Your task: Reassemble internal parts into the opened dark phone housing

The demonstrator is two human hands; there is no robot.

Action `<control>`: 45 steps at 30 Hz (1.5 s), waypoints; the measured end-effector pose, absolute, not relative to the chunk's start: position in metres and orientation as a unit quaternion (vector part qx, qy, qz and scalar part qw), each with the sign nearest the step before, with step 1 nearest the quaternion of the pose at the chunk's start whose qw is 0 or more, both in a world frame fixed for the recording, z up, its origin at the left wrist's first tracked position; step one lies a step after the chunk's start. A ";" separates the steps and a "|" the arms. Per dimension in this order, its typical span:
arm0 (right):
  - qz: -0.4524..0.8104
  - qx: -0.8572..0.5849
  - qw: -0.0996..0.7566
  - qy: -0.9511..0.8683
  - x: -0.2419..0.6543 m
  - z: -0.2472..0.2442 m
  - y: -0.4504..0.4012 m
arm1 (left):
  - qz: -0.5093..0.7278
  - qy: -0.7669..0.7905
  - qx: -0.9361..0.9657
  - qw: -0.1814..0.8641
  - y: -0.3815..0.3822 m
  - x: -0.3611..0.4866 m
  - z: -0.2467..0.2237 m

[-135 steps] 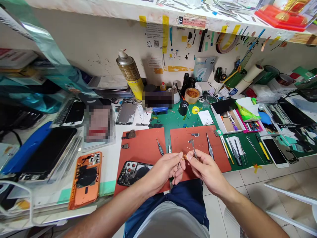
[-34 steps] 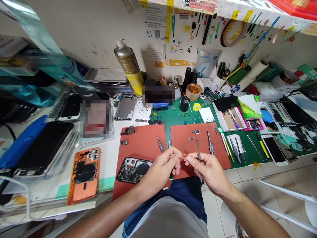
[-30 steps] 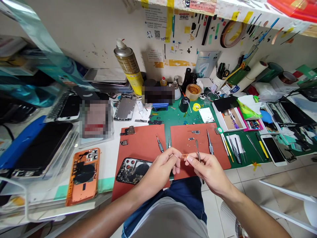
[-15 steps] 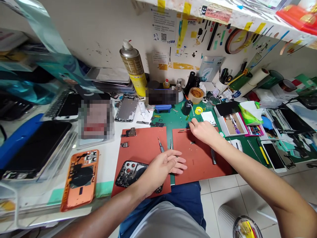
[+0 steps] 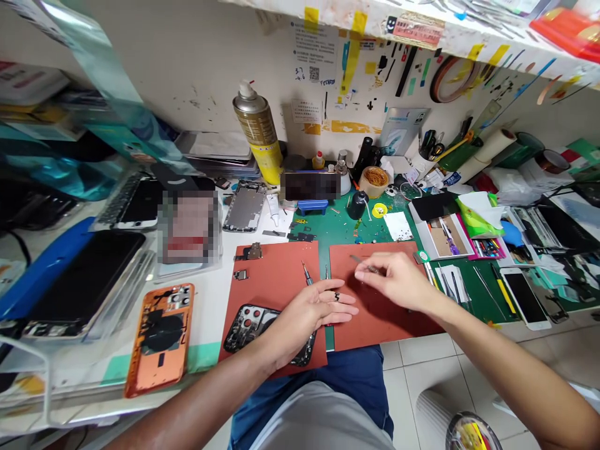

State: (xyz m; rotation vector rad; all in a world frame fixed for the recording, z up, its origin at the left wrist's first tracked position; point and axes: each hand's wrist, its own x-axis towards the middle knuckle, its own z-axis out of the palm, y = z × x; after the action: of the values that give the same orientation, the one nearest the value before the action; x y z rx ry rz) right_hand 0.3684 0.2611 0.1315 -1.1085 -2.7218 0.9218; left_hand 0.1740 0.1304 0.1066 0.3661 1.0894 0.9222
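Note:
My left hand (image 5: 312, 310) lies palm down over the red silicone mat (image 5: 267, 265), fingers relaxed and no held item visible. Under its wrist is an opened black phone rear housing (image 5: 248, 328) with its camera holes showing. My right hand (image 5: 396, 281) is above the second red mat (image 5: 375, 328), pinching a thin metal tool (image 5: 363, 262) whose tip points left. Two precision screwdrivers (image 5: 307, 273) stand out just beyond my left fingers. Small phone parts (image 5: 254, 252) lie at the mat's far edge.
A green repair mat (image 5: 337, 219) runs behind the red mats, holding a blue stand and a tape roll. A gold-and-yellow spray can (image 5: 255, 131) stands at the wall. An orange phone back (image 5: 160, 340) lies to the left; my knees are below the bench edge.
My hands were together, pinching a small orange flex strip; they are now apart. The right hand moved out across the right mat with the tool, and the strip is not visible.

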 end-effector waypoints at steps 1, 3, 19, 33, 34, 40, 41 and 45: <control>0.335 -0.346 0.038 -0.876 0.369 0.133 0.252 | 0.418 0.492 0.172 0.744 0.131 0.176 0.107; 0.383 -0.330 0.051 -0.861 0.368 0.132 0.237 | 0.410 0.484 0.183 0.751 0.132 0.181 0.107; 0.336 -0.494 0.081 -0.798 0.371 0.111 0.305 | 0.353 0.539 0.326 0.691 0.107 0.182 0.106; 0.210 -0.546 -0.039 -0.810 0.305 0.096 0.345 | 0.322 0.623 0.515 0.492 0.024 0.155 0.096; 0.205 -0.550 -0.043 -0.808 0.303 0.096 0.346 | 0.322 0.625 0.514 0.491 0.020 0.155 0.095; 0.185 -0.569 -0.048 -0.800 0.297 0.096 0.345 | 0.345 0.651 0.522 0.431 0.003 0.153 0.090; 0.183 -0.570 -0.044 -0.800 0.298 0.097 0.344 | 0.347 0.648 0.537 0.414 0.000 0.151 0.088; 0.192 -0.563 -0.016 -0.804 0.312 0.119 0.327 | 0.370 0.612 0.627 0.309 -0.009 0.127 0.080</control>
State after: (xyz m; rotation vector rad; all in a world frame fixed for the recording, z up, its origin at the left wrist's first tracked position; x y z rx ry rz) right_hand 0.3116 0.3270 0.1192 -1.7864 -2.5515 0.6087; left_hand 0.1273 -0.0092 0.0802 1.6575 1.6163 0.9785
